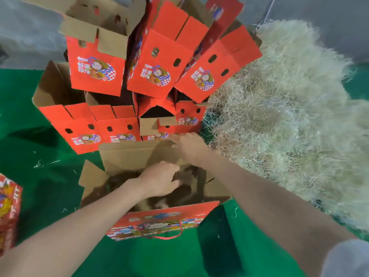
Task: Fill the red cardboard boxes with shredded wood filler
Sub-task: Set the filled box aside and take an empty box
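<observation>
An open red cardboard box (159, 220) stands on the green floor right below me, flaps up. My left hand (159, 180) reaches down into it with fingers curled; the box's inside is blurred and dark, so what the hand touches is unclear. My right hand (189, 144) lies on the box's far flap (129, 154), fingers stretched toward the stacked boxes. A big pale heap of shredded wood filler (289, 116) fills the right side.
Several open red boxes (95, 66) are stacked in two tiers behind the near box. Another red box (8, 212) shows at the left edge. Loose wood strands (44, 163) lie scattered on the green floor (40, 188). A grey wall is behind.
</observation>
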